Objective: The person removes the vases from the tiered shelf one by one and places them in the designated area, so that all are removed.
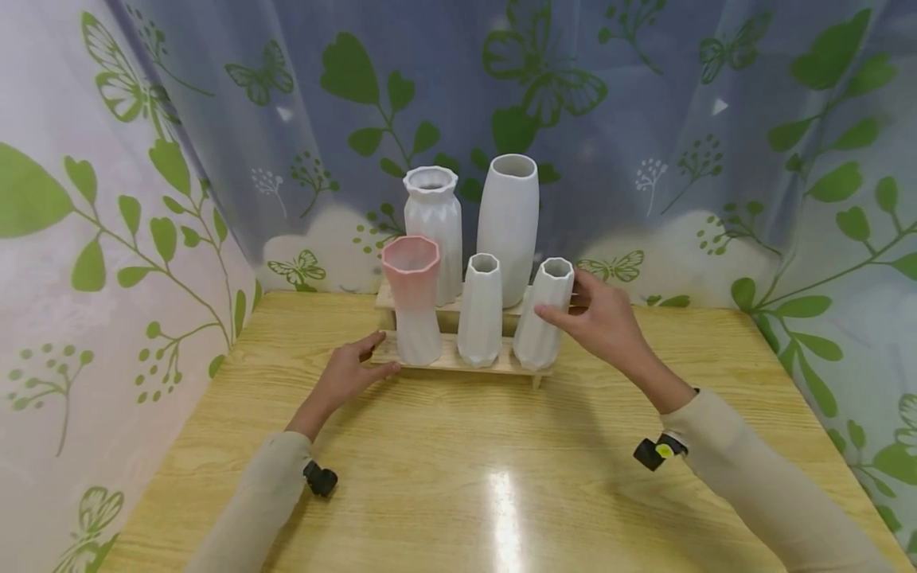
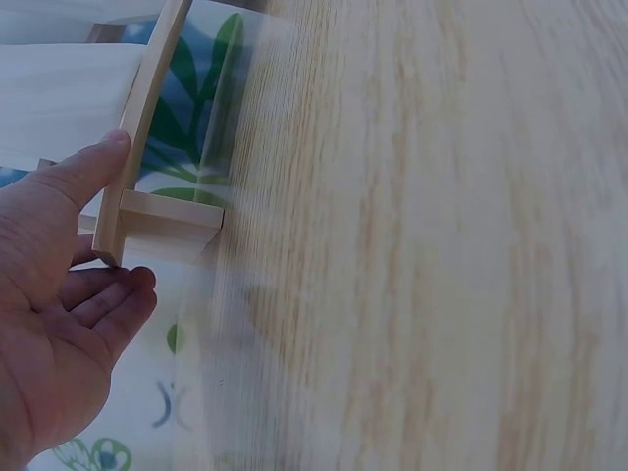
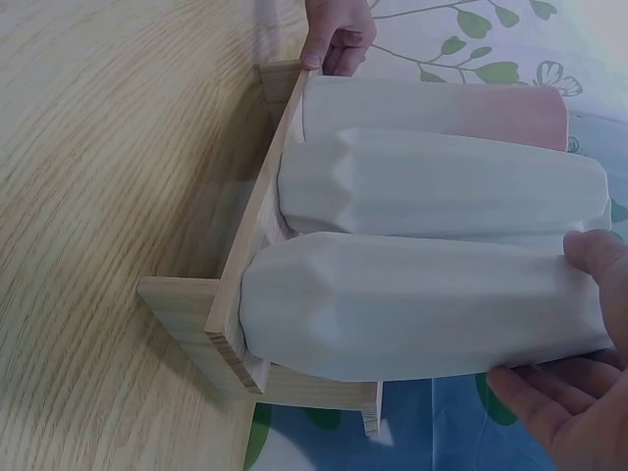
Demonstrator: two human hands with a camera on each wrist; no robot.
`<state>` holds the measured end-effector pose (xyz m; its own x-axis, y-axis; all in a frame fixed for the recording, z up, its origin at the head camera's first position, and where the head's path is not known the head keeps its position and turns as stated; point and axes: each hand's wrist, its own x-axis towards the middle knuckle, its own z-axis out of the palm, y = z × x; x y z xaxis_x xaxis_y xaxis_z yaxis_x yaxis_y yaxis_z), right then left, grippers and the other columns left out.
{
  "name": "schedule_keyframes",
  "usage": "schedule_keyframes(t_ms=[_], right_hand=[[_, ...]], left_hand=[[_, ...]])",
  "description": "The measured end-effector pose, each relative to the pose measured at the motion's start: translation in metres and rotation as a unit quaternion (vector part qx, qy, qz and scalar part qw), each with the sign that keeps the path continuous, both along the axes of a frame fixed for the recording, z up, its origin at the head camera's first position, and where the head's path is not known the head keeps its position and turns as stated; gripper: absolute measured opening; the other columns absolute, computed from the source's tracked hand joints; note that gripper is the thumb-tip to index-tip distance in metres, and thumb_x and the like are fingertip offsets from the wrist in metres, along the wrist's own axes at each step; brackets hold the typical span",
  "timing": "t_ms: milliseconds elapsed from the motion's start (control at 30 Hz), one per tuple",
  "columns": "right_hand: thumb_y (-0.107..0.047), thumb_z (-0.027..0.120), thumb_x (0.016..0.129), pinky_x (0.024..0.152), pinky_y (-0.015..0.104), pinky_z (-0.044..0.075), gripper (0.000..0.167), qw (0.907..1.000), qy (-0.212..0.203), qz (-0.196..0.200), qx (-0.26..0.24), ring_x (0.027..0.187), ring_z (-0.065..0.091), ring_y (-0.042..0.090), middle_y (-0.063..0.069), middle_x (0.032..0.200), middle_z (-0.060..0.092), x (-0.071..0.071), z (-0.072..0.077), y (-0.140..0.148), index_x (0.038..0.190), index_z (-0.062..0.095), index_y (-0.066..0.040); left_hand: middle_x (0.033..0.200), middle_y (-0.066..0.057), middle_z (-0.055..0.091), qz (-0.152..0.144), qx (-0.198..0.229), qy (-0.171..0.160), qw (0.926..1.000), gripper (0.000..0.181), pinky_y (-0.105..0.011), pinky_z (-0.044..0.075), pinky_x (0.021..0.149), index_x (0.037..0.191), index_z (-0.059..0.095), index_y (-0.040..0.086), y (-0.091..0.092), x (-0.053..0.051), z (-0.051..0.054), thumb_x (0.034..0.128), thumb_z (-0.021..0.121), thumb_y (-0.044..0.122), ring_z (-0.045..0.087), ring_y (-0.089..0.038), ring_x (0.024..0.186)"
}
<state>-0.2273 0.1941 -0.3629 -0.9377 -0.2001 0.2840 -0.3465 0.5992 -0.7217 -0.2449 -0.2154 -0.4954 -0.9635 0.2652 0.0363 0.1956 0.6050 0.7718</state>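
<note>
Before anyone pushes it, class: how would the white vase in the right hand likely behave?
The vase would probably tip if pushed high up, being tall on a small base. Its hard-looking, faceted walls suggest a stiff, breakable piece. The narrow stand probably leaves little sliding room.

You are reaching forward with your beige-sleeved left arm [image 1: 251,501] and your beige-sleeved right arm [image 1: 759,477]. Your bare left hand [image 1: 347,371] is pinching between thumb and bent fingers; your bare right hand [image 1: 607,320], higher, is gripping likewise.
</note>
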Motion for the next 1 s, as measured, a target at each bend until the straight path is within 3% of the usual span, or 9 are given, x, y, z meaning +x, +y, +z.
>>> schedule_keyframes(t_ms=[333,767,833,1000], right_hand=[[-0.027,0.083,0.089,0.079,0.050,0.062,0.054,0.9991,0.039,-0.013,-0.007,0.099,0.074,0.037,0.023,0.118,0.071,0.002,0.000,0.004,0.131,0.062,-0.002],[-0.028,0.082,0.090,0.078,0.049,0.062,0.054,0.9969,0.067,-0.042,0.006,0.096,0.074,0.035,0.022,0.114,0.073,0.016,0.008,0.025,0.132,0.063,-0.001],[-0.029,0.082,0.090,0.078,0.045,0.062,0.052,0.9967,0.069,-0.044,0.005,0.095,0.075,0.034,0.021,0.113,0.074,0.019,0.010,0.029,0.131,0.064,0.000],[-0.029,0.082,0.090,0.072,0.016,0.057,0.051,0.9960,0.070,-0.055,0.005,0.094,0.075,0.034,0.021,0.112,0.074,0.025,0.013,0.039,0.130,0.065,-0.002]], left_hand=[[0.160,-0.016,0.039,-0.007,0.008,0.001,0.9999,0.083,-0.049,0.046,0.109,0.157,0.038,0.003,0.004,-0.003,0.001,0.0941,0.074,0.044,0.047,-0.039,0.141],[0.160,-0.017,0.039,0.000,-0.005,0.000,1.0000,0.083,-0.050,0.047,0.108,0.157,0.038,0.002,0.003,0.000,0.001,0.0945,0.074,0.044,0.047,-0.040,0.140],[0.160,-0.017,0.038,0.000,-0.007,0.001,1.0000,0.082,-0.050,0.047,0.109,0.157,0.038,0.002,0.003,0.000,0.002,0.0947,0.074,0.042,0.047,-0.040,0.140],[0.160,-0.018,0.037,-0.004,-0.010,0.005,0.9999,0.082,-0.050,0.047,0.108,0.157,0.038,0.001,0.003,0.001,0.004,0.0953,0.074,0.041,0.047,-0.041,0.140]])
